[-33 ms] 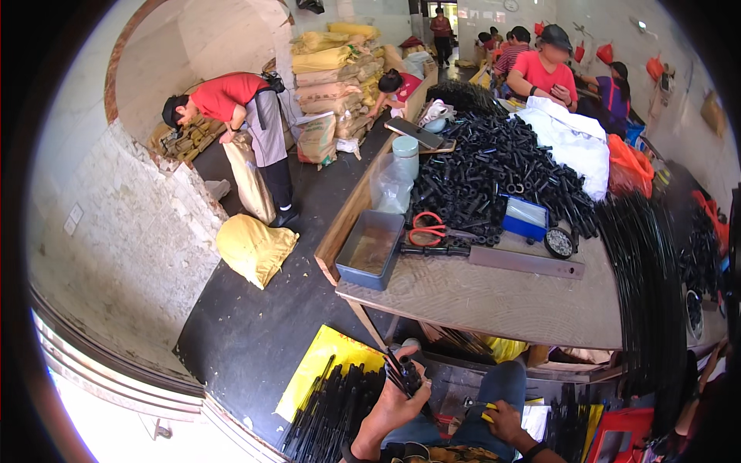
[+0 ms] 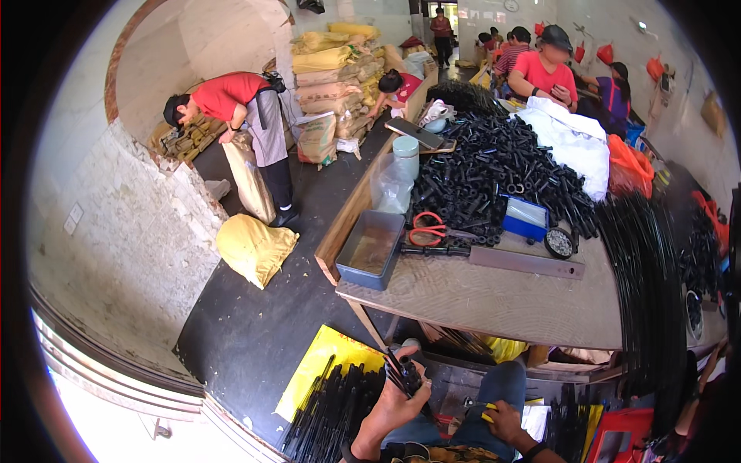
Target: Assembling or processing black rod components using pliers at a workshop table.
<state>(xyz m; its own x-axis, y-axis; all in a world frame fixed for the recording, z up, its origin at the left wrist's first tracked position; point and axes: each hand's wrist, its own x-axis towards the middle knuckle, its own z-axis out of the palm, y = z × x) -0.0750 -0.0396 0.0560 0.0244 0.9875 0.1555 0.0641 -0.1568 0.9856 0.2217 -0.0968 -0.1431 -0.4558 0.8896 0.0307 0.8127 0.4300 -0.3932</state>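
Observation:
My left hand (image 2: 395,405), at the bottom middle, is closed round several slim black parts (image 2: 404,373) that stick up out of the fist; their exact kind is unclear. To its right, over my knee, my right hand (image 2: 506,423) grips yellow-handled pliers (image 2: 489,412), with the metal jaws pointing left toward the other hand. Left of my left hand, a heap of long black rods (image 2: 330,409) lies partly over a yellow sack (image 2: 320,351). More dark rods (image 2: 568,424) lie right of my right hand, beside a red plastic container (image 2: 624,426).
Ahead stands a wooden table (image 2: 502,301) heaped with black tubular parts (image 2: 494,170). It also holds red-handled scissors (image 2: 427,230), a grey bin (image 2: 370,248), a blue box (image 2: 526,219) and a metal bar (image 2: 526,262). Long black strands (image 2: 644,285) hang at its right. A co-worker (image 2: 239,116) bends over a sack.

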